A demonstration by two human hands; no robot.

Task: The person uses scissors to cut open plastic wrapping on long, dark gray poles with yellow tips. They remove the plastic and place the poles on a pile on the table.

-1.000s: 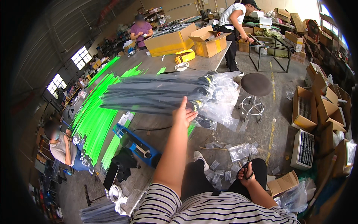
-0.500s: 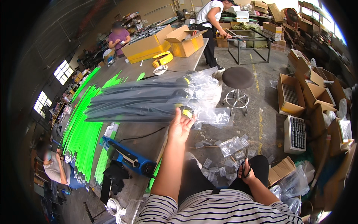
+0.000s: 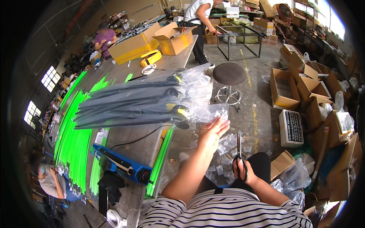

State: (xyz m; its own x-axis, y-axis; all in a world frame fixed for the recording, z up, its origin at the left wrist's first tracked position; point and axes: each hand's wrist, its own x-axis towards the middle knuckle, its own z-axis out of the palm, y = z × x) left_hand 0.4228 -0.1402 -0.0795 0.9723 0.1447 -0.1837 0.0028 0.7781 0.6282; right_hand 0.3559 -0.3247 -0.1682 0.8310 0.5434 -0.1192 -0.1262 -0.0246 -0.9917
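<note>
Several long black parts in clear plastic bags (image 3: 125, 113) lie side by side across the table, their right ends loose and crumpled past the table edge. My left hand (image 3: 213, 133) pinches the loose end of the nearest bag between thumb and fingers; part of the grip is hidden by the hand. In my right hand (image 3: 243, 171) is a pair of black-handled scissors (image 3: 238, 146), blades pointing up and fingers through the loops. The scissors are apart from the bag, to the right of my left hand.
A blue heat sealer (image 3: 123, 165) and bundles of bright green rods (image 3: 76, 140) lie on the table. A round stool (image 3: 229, 74) stands beyond the bags. Open cardboard boxes (image 3: 284, 88) line the right side, with plastic scraps on the floor. Three other people work around.
My left hand has moved right from the dark end of the nearest bundle to its loose plastic end. My right hand has raised the scissors. The whole view has shifted slightly.
</note>
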